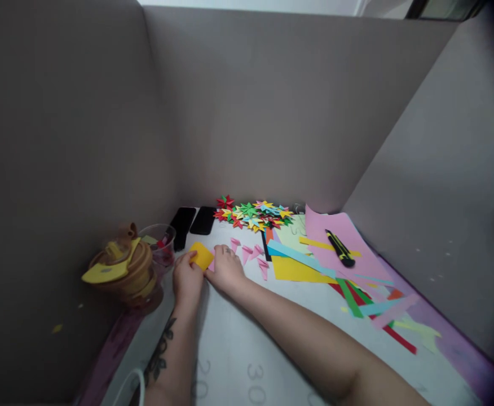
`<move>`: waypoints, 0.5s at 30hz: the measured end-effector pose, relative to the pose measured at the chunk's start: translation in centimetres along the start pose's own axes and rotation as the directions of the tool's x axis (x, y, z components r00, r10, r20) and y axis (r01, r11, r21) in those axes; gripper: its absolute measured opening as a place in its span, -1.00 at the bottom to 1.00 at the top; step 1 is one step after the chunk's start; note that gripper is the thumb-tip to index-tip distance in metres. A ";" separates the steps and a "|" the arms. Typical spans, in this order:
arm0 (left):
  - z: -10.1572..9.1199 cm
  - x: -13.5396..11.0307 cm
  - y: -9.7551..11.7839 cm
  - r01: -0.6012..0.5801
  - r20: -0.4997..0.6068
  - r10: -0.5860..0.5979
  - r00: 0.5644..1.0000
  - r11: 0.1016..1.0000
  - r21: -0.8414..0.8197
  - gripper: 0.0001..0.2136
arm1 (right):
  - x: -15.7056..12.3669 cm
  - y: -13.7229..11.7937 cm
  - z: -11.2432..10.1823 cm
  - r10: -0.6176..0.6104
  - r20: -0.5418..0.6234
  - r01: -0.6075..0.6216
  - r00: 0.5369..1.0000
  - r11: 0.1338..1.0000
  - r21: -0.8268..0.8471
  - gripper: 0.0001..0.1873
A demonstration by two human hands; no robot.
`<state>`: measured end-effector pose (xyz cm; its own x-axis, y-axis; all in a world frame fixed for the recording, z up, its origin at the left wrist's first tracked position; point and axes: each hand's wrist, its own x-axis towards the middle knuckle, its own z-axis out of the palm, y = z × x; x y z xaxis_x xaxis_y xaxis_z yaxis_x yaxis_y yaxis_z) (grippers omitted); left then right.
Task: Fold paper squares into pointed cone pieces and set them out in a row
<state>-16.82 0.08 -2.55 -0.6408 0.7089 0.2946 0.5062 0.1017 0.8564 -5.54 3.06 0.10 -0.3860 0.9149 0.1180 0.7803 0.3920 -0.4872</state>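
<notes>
My left hand (186, 279) rests on the white mat and pinches a small yellow-orange card (202, 255) with fingers closed on its lower edge. My right hand (225, 269) lies right beside it, fingers curled down over a small pink paper piece (212, 265) that is mostly hidden beneath them. Several folded pink paper points (249, 252) lie on the mat just right of my right hand. Both forearms stretch in from the bottom edge.
A pile of coloured paper stars (253, 214) sits at the back wall. Two black phones (192, 221), a clear cup (161, 239) and a brown tape dispenser (122, 270) stand left. Coloured sheets and strips (314, 265) with a black-yellow utility knife (340, 248) cover the right. Grey partition walls enclose the desk.
</notes>
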 end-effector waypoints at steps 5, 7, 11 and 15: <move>-0.1 0.0 0.2 0.013 -0.021 -0.013 1.000 1.000 -0.013 -0.69 | 1.4 -0.3 -0.1 0.144 0.019 -0.145 0.989 0.979 0.143 -0.43; -0.2 -0.1 0.4 0.015 -0.030 -0.016 0.999 1.000 -0.026 -0.68 | 1.8 0.1 -0.2 0.159 0.027 -0.161 0.987 0.962 0.219 -0.36; -0.6 -0.1 0.8 0.017 -0.059 -0.022 0.998 0.997 -0.072 -0.68 | 1.6 1.7 -1.0 0.157 -0.003 -0.147 0.988 0.930 0.336 -0.32; -0.5 -0.4 0.9 0.018 -0.056 -0.026 0.998 0.990 -0.138 -0.71 | 0.3 4.5 -2.2 0.192 -0.058 -0.140 0.980 0.860 0.490 -0.61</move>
<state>-16.38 -0.39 -1.64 -0.6846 0.6662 0.2957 0.4105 0.0171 0.9117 -1.07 5.31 -0.14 -0.2003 0.9771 0.0721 0.4842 0.1626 -0.8597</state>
